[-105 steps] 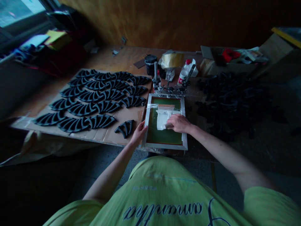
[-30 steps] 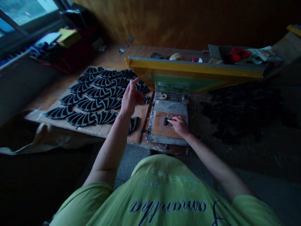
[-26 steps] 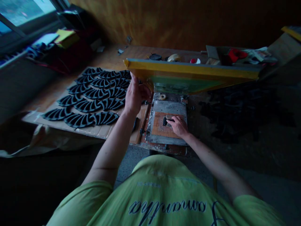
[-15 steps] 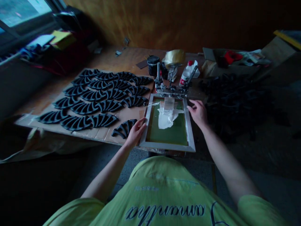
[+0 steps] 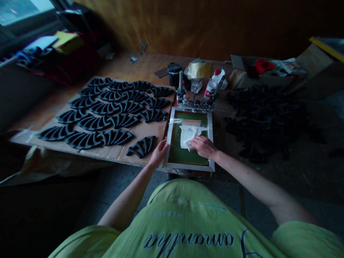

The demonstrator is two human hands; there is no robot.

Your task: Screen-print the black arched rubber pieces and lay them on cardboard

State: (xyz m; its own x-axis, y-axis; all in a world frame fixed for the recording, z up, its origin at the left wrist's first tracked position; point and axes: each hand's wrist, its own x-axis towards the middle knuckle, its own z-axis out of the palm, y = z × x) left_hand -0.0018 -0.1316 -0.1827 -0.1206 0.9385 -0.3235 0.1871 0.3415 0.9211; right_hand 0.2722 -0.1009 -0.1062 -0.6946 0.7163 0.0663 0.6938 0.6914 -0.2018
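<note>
And here's the screen [image 5: 188,158], left hand [image 5: 159,152] at its left edge, right hand [image 5: 204,147] over it with a scraper [image 5: 189,145]! Left of it, rows of pieces [image 5: 86,139] on a cardboard sheet [image 5: 114,154]; directly behind it, the clamp [image 5: 196,104]; farther behind, a tub [image 5: 174,73] and bottle [image 5: 210,89]. To its right, a pile of parts [image 5: 266,122]; behind and right, an open box [image 5: 268,81].

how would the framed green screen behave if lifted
The framed screen would probably stay stiff, given its straight, metallic-looking rim. It seems apt to pivot, since its far end meets the clamps. The white paste might creep, looking wet.
</note>
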